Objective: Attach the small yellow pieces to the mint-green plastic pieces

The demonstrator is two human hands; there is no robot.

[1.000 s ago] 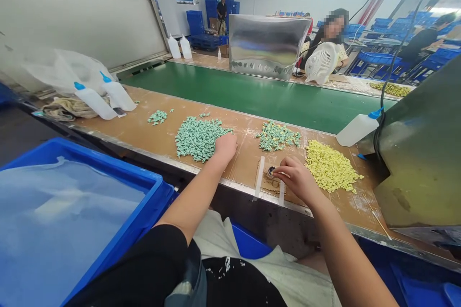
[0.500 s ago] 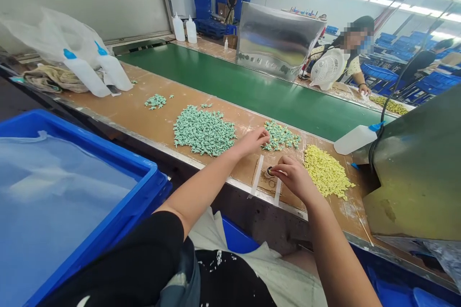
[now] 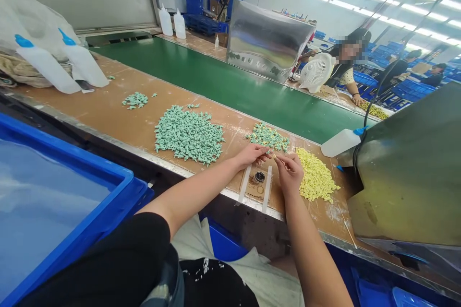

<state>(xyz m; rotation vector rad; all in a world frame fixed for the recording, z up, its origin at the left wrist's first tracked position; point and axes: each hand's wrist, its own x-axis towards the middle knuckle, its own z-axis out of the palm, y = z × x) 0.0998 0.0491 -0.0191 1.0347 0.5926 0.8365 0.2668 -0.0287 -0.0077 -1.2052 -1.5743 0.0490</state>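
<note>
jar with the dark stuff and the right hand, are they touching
Apart: the head view shows white tape and brown surface between the jar and the right hand.

No lettering, label, brand, number or sign can be read.

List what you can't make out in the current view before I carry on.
All in the head view:
- Green piece at the left hand: too small to read its shape.
- Yellow piece at the right hand: too small for detail.
- Yellow pile: partly hidden by the right hand.
- Jar: contents dark, unclear.
- Blue bin: cut off by the left edge.
</note>
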